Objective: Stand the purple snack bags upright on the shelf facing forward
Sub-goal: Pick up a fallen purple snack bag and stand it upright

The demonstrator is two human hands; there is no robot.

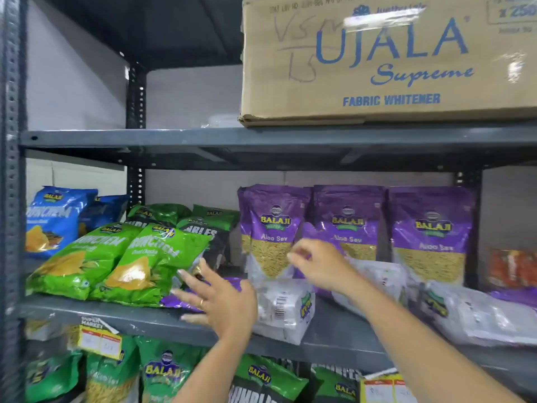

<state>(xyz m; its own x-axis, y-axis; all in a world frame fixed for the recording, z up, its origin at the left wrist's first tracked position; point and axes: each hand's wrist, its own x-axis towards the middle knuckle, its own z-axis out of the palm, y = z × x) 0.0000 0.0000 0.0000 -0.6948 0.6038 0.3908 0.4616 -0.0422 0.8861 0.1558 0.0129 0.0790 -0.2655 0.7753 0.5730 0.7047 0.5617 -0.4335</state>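
Three purple snack bags (431, 228) stand upright and face forward at the back of the middle shelf (116, 317). My right hand (316, 264) reaches between the left two, its fingertips pinched on the edge of a tilted purple bag (308, 231) in front of them. My left hand (223, 303) hovers with its fingers spread over a purple bag (171, 301) lying flat near the shelf's front edge. Another bag (283, 311) lies back side up, barcode showing, between my hands. More bags lie flat on the right (470, 315).
Green snack bags (139, 263) lean in a pile left of my left hand, with blue bags (55, 219) behind them. A cardboard box (386, 59) sits on the shelf above. The lower shelf holds green bags (165, 373) and price tags (98, 338). A steel upright (11, 199) runs down the left.
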